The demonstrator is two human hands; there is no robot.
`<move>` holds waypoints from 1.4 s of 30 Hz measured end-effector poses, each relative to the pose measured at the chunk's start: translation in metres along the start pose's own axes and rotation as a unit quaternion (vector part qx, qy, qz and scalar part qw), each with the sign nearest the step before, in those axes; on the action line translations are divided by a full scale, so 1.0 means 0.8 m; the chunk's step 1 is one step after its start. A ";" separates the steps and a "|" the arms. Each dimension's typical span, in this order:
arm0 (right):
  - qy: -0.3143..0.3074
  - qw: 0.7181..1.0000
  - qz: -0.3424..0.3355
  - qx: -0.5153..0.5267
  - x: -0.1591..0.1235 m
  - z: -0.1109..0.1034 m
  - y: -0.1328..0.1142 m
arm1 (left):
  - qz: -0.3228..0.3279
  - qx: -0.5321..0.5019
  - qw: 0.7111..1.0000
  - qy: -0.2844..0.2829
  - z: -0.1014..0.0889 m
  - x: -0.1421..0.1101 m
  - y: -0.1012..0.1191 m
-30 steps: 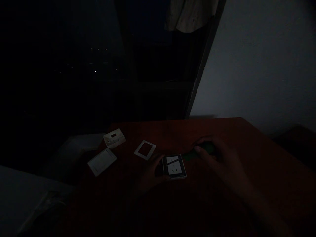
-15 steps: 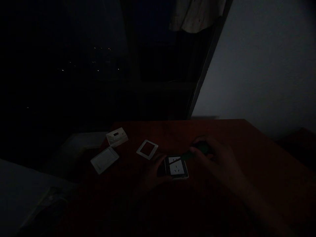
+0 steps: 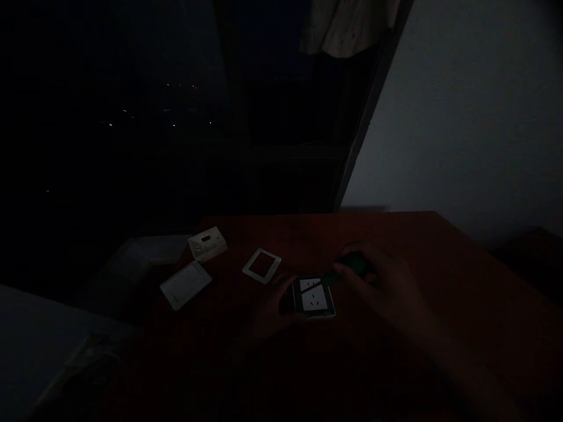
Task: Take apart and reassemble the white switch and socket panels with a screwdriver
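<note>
In dim light, my left hand [image 3: 275, 308] grips the left side of a wall socket [image 3: 314, 298] with a white slotted face and a dark surround. Thumb and fingers lie on its near and far edges. My right hand [image 3: 378, 278] is closed around the green handle of a screwdriver [image 3: 352, 266]. The screwdriver's thin shaft slants left across the upper part of the socket face, its tip near the left edge. Whether the tip touches a screw is too dark to tell.
A white square frame [image 3: 261, 266] lies behind my left hand on the reddish table [image 3: 378, 228]. Farther left are a pale box-like plate [image 3: 207, 244] with a rectangular hole and a flat white panel [image 3: 185, 285]. A wall [image 3: 466, 117] rises at the right, and a dark window stands behind.
My right hand and the screwdriver have moved slightly left toward the socket. The view has shifted a little. My left hand keeps its hold.
</note>
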State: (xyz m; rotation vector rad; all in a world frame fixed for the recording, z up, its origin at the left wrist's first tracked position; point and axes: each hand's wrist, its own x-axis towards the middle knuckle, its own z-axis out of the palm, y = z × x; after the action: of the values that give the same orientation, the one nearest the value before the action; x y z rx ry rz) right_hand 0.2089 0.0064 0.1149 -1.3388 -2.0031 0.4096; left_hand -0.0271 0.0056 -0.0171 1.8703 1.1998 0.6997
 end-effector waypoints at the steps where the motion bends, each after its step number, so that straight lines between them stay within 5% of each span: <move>1: -0.006 1.000 -0.001 0.000 0.001 0.000 -0.001 | -0.003 -0.004 1.000 -0.001 0.000 0.000 0.002; 10: -0.045 0.998 -0.033 -0.028 0.007 0.001 -0.011 | 0.020 -0.014 1.000 0.003 -0.002 0.000 0.008; 24: -0.121 0.947 -0.117 -0.273 0.047 0.004 -0.069 | 0.042 0.018 0.999 0.018 -0.003 0.002 0.004; 31: -0.161 0.964 -0.124 -0.171 0.059 0.007 -0.069 | 0.008 0.030 0.999 0.023 -0.002 0.001 0.003; 37: -0.138 0.951 -0.067 -0.268 0.059 0.009 -0.071 | 0.025 0.022 0.999 0.012 -0.003 0.003 0.005; 42: -0.164 0.966 -0.099 -0.176 0.056 0.009 -0.069 | 0.024 0.027 0.999 0.021 -0.002 0.002 0.002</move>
State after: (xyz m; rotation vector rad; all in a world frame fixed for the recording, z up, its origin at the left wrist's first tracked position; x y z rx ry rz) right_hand 0.1558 0.0246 0.1589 -1.3231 -2.5546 0.1943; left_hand -0.0267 0.0072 -0.0148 1.9418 1.2153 0.7433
